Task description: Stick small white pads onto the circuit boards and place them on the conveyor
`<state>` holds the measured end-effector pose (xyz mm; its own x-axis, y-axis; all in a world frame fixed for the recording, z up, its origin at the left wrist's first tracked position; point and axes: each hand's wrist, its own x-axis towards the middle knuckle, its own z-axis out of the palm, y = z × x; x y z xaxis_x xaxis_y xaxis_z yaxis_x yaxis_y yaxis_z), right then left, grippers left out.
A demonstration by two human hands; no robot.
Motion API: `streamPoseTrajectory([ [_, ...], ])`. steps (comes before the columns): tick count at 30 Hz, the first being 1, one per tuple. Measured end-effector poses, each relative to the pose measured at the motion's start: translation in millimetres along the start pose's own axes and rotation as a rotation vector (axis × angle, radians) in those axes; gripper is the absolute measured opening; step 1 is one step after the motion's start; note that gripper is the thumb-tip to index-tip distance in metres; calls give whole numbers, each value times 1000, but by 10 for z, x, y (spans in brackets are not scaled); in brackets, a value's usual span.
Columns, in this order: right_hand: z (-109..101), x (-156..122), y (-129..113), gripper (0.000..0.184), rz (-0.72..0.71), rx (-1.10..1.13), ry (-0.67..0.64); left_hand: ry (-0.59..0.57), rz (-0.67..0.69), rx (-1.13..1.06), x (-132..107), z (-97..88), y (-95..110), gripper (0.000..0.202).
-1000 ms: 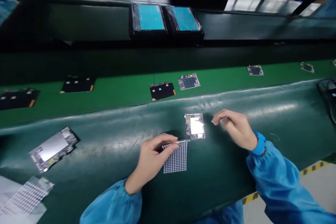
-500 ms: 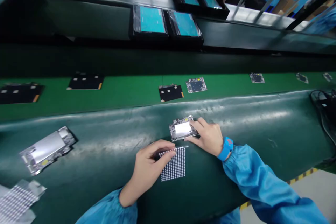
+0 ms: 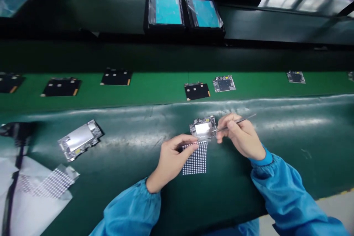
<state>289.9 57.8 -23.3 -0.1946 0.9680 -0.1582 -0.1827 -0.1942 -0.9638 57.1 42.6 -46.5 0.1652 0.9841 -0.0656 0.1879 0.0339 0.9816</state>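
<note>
My left hand (image 3: pixel 177 156) pinches the top edge of a clear sheet of small round white dots (image 3: pixel 197 164), its thumb and fingers closed on it. Just beyond the sheet lies a circuit board (image 3: pixel 203 128) with a shiny silver plate, flat on the green mat. In my right hand (image 3: pixel 240 136) is a pair of thin metal tweezers (image 3: pixel 242 118), held like a pen. Their tips point left, over the right side of the board.
Another silver-plated board (image 3: pixel 80 139) lies at left. Below it are white bags (image 3: pixel 52 206), a second dot sheet (image 3: pixel 56 183) and a black cable (image 3: pixel 12 195). Several black boards (image 3: pixel 61 87) and bare boards (image 3: pixel 224 83) sit on the green belt (image 3: pixel 155 88). Trays (image 3: pixel 164 29) stand behind.
My right hand has left the board's edge and now shows tweezers angled over it. The left hand still pinches the dot sheet. The view has shifted, moving things rightward and slightly up.
</note>
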Motion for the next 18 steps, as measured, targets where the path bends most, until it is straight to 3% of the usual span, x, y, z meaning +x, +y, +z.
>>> streamPoseTrajectory([
  [3, 35, -25, -5, 19, 55, 61, -39, -1, 6, -1, -8, -3, -3, 8],
  [6, 69, -67, -75, 5, 13, -165, 2, 3, 14, 4, -19, -1, -10, 7],
  [9, 130, -96, -124, 13, -28, -296, 58, 3, 20, 27, -22, 0, -10, 8],
  [13, 184, -103, -94, 2, 12, -216, 51, 4, 38, 35, -21, -3, -3, 7],
  [18, 175, -86, -64, 4, 57, -170, 56, 1, 33, 44, -17, -3, 12, 8],
])
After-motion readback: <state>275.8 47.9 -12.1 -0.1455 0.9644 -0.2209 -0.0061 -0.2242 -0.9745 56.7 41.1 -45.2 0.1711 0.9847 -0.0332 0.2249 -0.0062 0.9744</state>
